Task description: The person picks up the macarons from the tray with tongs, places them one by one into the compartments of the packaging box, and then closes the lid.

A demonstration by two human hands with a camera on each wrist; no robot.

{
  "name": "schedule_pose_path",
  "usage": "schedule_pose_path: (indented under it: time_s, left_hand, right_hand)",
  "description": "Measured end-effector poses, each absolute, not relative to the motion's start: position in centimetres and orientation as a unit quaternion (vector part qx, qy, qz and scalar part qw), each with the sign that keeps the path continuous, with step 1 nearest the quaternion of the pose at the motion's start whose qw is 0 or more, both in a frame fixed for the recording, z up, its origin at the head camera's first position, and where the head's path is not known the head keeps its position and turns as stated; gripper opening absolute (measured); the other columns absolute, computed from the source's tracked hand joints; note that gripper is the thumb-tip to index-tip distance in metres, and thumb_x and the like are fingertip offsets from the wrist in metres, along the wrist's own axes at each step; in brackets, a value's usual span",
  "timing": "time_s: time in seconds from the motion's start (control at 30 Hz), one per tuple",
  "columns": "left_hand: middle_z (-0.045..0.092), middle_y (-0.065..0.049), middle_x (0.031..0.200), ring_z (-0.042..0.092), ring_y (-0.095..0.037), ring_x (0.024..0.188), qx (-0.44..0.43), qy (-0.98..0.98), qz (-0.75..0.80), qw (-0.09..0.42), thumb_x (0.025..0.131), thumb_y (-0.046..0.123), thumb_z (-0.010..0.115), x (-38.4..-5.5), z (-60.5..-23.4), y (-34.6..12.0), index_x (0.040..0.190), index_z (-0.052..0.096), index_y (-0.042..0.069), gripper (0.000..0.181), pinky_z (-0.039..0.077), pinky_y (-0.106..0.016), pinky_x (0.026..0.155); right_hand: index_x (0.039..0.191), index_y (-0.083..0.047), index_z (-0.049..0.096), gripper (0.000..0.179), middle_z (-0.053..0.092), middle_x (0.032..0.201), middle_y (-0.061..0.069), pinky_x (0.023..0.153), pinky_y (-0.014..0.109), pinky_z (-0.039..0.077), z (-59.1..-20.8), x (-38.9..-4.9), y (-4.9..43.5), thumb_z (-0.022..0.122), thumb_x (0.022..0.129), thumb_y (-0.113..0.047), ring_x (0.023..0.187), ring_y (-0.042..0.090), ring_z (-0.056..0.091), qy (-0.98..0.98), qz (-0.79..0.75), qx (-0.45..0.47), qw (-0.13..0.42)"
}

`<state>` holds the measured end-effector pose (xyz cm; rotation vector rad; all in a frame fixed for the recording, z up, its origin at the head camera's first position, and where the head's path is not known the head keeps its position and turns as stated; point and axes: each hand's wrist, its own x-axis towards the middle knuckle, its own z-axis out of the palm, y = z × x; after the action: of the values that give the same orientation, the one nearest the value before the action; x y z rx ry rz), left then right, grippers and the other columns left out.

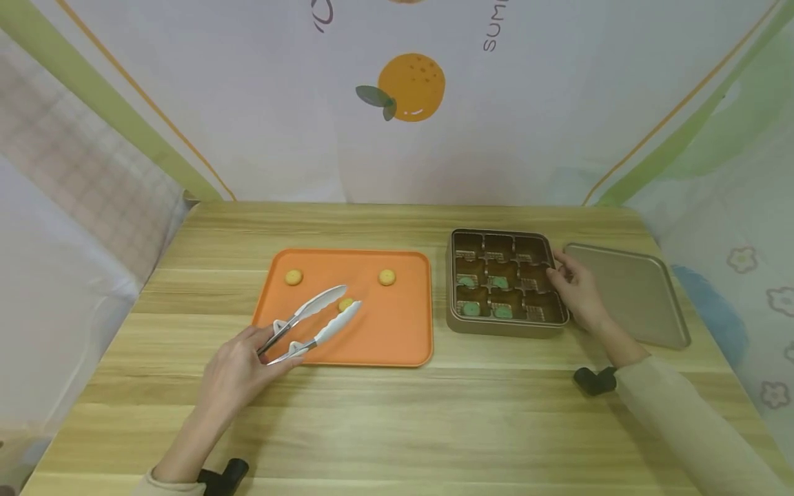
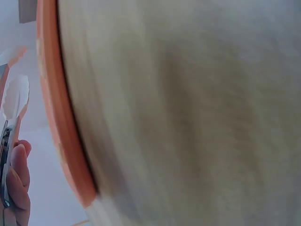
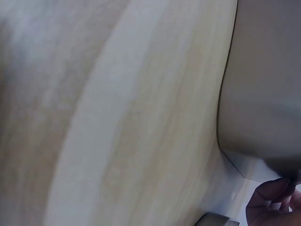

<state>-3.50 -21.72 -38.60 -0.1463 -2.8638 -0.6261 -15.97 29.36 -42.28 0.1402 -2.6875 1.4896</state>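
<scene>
My left hand (image 1: 238, 368) grips metal tongs (image 1: 313, 324) with white scalloped tips, which are spread apart over an orange tray (image 1: 397, 337). Between the tips in the head view lies a round yellow cookie (image 1: 345, 304). Two more yellow cookies, one at the tray's back left (image 1: 293, 277) and one at its back right (image 1: 387, 277), lie apart from the tongs. On the right, my right hand (image 1: 578, 289) holds the right wall of a bronze tin (image 1: 505, 328), thumb at the rim. Its divided insert has several green cookies (image 1: 471, 308) in the front and middle rows.
The tin's flat lid (image 1: 626, 293) lies to the right of the tin, behind my right forearm. Everything stands on a wood-grain table (image 1: 384, 427). A printed white curtain (image 1: 298, 138) hangs along the table's back edge.
</scene>
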Motion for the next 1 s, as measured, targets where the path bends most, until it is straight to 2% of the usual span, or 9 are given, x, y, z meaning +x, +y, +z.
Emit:
schedule_pose_path:
  time_s: [0.27, 0.43, 1.0]
  left_hand:
    - [0.067, -0.009, 0.093, 0.044, -0.012, 0.058, -0.043, -0.974, -0.206, 0.084, 0.064, 0.036, 0.085, -3.58, -39.19, -22.18, 0.109, 0.068, 0.004, 0.057, 0.034, -0.027, 0.047]
    - [0.065, -0.009, 0.091, 0.045, -0.014, 0.058, -0.042, -0.978, -0.195, 0.069, 0.065, 0.038, 0.084, -3.63, -39.36, -22.3, 0.107, 0.068, 0.004, 0.057, 0.034, -0.028, 0.047]
    - [0.068, -0.011, 0.093, 0.046, -0.014, 0.058, -0.053, -0.978, -0.187, 0.069, 0.065, 0.036, 0.084, -3.99, -39.55, -22.34, 0.104, 0.069, 0.002, 0.054, 0.033, -0.026, 0.046]
  right_hand:
    - [0.139, 0.012, 0.03, 0.05, 0.043, 0.085, 0.004, 0.053, 0.014, 0.038, -42.0, -15.75, 29.11, 0.047, 0.098, -0.012, 0.066, 0.002, 0.04, -0.871, 0.489, 0.04, 0.031]
    - [0.139, 0.013, 0.031, 0.05, 0.042, 0.085, 0.004, 0.053, 0.014, 0.038, -41.9, -15.76, 29.02, 0.046, 0.098, -0.012, 0.066, 0.001, 0.04, -0.872, 0.488, 0.037, 0.032]
    - [0.14, 0.011, 0.031, 0.051, 0.043, 0.086, 0.004, 0.054, 0.015, 0.038, -41.93, -15.79, 29.13, 0.047, 0.098, -0.014, 0.067, 0.002, 0.041, -0.876, 0.481, 0.031, 0.03]
